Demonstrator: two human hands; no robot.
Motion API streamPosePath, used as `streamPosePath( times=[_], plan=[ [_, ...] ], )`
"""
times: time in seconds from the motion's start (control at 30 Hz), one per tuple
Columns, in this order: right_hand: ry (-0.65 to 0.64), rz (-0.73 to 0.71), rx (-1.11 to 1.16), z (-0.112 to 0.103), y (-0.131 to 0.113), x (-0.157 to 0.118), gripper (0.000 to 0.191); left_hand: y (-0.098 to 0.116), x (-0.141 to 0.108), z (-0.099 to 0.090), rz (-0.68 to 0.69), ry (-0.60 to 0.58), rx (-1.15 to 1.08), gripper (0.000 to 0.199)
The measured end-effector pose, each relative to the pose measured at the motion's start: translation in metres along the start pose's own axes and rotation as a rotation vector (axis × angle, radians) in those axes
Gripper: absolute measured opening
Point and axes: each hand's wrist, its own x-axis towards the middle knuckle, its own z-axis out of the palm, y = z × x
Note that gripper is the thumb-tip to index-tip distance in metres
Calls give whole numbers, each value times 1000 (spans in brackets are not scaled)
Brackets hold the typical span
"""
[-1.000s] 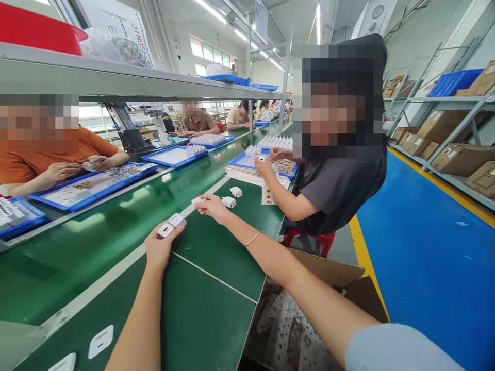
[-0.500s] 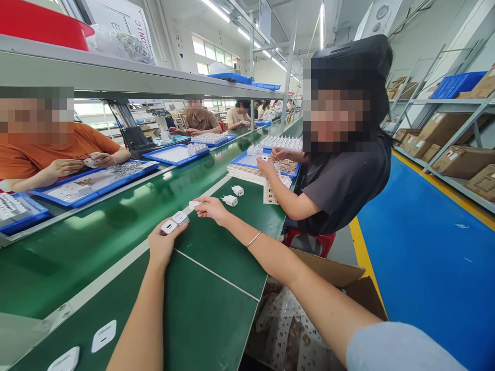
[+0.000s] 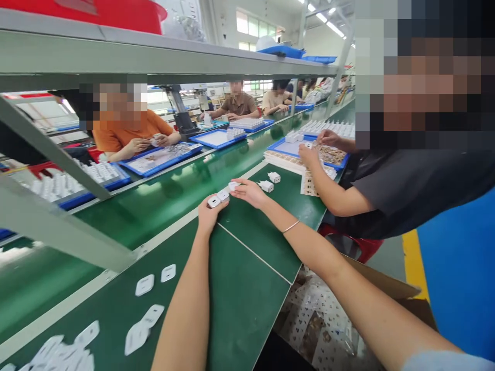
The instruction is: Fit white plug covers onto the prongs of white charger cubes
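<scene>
Our left hand (image 3: 209, 215) grips two white charger housings (image 3: 218, 199) while our right hand (image 3: 249, 192) pinches a white piece (image 3: 232, 186). Two pronged chargers (image 3: 266, 186) lie on the worktop (image 3: 247, 304).

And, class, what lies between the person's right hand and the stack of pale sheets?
Two white plug adapters lie on the green tabletop between the right hand and the stack of pale sheets, as the head view shows.

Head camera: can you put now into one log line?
left hand: holds two white blocks | right hand: holds small white piece | green bench: two pronged plugs, loose flat white pieces
</scene>
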Motion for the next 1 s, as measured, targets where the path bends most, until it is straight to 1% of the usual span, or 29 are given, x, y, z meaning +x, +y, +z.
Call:
streamPosePath(
  times=[0.2, 0.33, 0.47, 0.67, 1.0],
  plan=[
    [55, -83, -134, 1, 0, -10, 16, -2, -6, 5, 40, -9, 18, 53],
    [-15, -137, -243, 11, 5, -20, 19, -2, -9, 8, 93, -10, 56, 47],
    [-68, -191, -316, 20, 19, -26, 24, -3, -11, 9, 152, -4, 107, 42],
    [-44, -245, -362, 20, 35, -25, 30, -3, -13, 11, 212, -16, 178, 34],
    [-42, -253, -387, 17, 37, -27, 32, -2, -17, 14, 239, -9, 248, 33]
  ],
)
